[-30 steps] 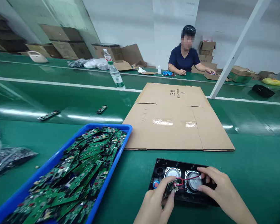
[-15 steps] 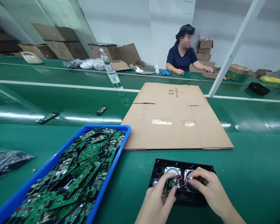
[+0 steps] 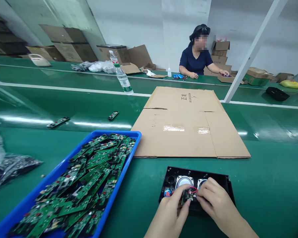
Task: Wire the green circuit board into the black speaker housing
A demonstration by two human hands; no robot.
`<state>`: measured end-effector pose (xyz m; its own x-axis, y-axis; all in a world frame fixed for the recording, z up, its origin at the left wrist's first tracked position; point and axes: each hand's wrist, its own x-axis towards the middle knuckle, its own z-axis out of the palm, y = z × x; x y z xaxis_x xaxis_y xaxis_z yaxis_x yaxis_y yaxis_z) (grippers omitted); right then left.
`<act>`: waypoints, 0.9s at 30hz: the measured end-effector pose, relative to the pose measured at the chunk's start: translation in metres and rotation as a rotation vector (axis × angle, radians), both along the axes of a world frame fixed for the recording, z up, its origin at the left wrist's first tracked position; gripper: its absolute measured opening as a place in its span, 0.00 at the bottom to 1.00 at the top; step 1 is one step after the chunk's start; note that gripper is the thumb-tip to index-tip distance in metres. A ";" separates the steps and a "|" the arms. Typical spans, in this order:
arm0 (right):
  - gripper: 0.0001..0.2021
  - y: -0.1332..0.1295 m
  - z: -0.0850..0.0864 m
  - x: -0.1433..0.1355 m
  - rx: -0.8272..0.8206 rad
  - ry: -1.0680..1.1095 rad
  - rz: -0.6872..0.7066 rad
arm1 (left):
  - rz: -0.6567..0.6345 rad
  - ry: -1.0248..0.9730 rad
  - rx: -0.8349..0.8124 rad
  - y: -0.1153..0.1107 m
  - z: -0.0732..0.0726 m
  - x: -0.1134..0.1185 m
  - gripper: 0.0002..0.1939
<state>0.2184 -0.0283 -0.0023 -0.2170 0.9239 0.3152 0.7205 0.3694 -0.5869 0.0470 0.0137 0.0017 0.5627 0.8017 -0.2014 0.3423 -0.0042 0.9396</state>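
Note:
Between the thumb and fingers of my left hand [image 3: 172, 210] is a small green circuit board [image 3: 186, 195] with red wires looping from it. My right hand [image 3: 217, 201] pinches a small white wire connector [image 3: 194, 196] right at the board's edge; whether it is seated in a socket I cannot tell. Both hands are over a black speaker housing [image 3: 203, 172] lying on the green bench. Two round speakers are set in it, the left speaker [image 3: 184, 181] in plain sight and the other partly behind my right hand. A blue cylindrical part [image 3: 167, 192] shows at the housing's left.
A blue tray [image 3: 135, 145] heaped with green circuit boards stands at the left. Behind the housing lies a flattened cardboard box [image 3: 188, 142]. Two loose boards, a water bottle [image 3: 123, 79] and a plastic bag [image 3: 12, 168] are around. Across the bench sits a person [image 3: 197, 59].
My right hand has brought the white connector left, up to the board in my left hand. The whole view has shifted slightly.

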 end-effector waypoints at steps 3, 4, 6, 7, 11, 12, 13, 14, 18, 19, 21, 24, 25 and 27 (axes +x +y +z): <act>0.10 -0.001 0.002 -0.001 0.050 -0.057 -0.012 | -0.018 0.008 0.025 0.000 -0.001 0.001 0.17; 0.11 -0.001 0.002 -0.002 0.076 -0.079 -0.023 | -0.020 0.010 0.037 0.000 0.000 0.001 0.17; 0.12 -0.002 0.000 -0.004 0.130 -0.136 -0.049 | -0.030 0.026 0.072 0.000 0.001 0.002 0.17; 0.12 -0.002 -0.001 -0.006 0.161 -0.167 -0.061 | -0.041 0.039 0.093 0.000 0.002 0.002 0.17; 0.12 -0.002 -0.010 -0.013 0.333 -0.274 -0.094 | -0.056 0.042 0.115 0.000 0.006 0.003 0.18; 0.12 -0.002 -0.011 -0.014 0.368 -0.288 -0.104 | -0.048 0.028 0.102 0.000 0.006 0.003 0.18; 0.12 -0.002 -0.012 -0.015 0.390 -0.293 -0.112 | -0.038 0.017 0.090 0.000 0.006 0.003 0.18; 0.11 -0.002 -0.012 -0.016 0.399 -0.280 -0.118 | -0.030 0.011 0.087 0.000 0.006 0.002 0.17; 0.12 -0.002 -0.009 -0.011 0.224 -0.130 -0.100 | -0.029 0.012 0.113 0.001 0.007 -0.001 0.17; 0.11 -0.002 -0.009 -0.009 0.146 -0.098 -0.090 | -0.033 0.005 0.102 0.001 0.008 -0.002 0.17; 0.10 -0.003 -0.008 -0.006 0.056 -0.082 -0.065 | -0.028 -0.014 0.054 0.001 0.009 -0.003 0.17; 0.14 -0.002 -0.009 -0.005 0.096 -0.110 -0.061 | 0.000 -0.038 -0.019 0.001 0.012 -0.003 0.18; 0.15 -0.002 -0.010 -0.006 0.109 -0.124 -0.059 | 0.006 -0.042 -0.030 0.001 0.013 -0.003 0.18; 0.15 -0.001 -0.012 -0.008 0.100 -0.145 -0.056 | 0.008 -0.054 -0.045 0.001 0.014 -0.002 0.18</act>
<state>0.2109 -0.0295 -0.0140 -0.2165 0.9012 0.3754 0.8160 0.3782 -0.4372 0.0455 0.0150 0.0159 0.5676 0.7968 -0.2073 0.2912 0.0413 0.9558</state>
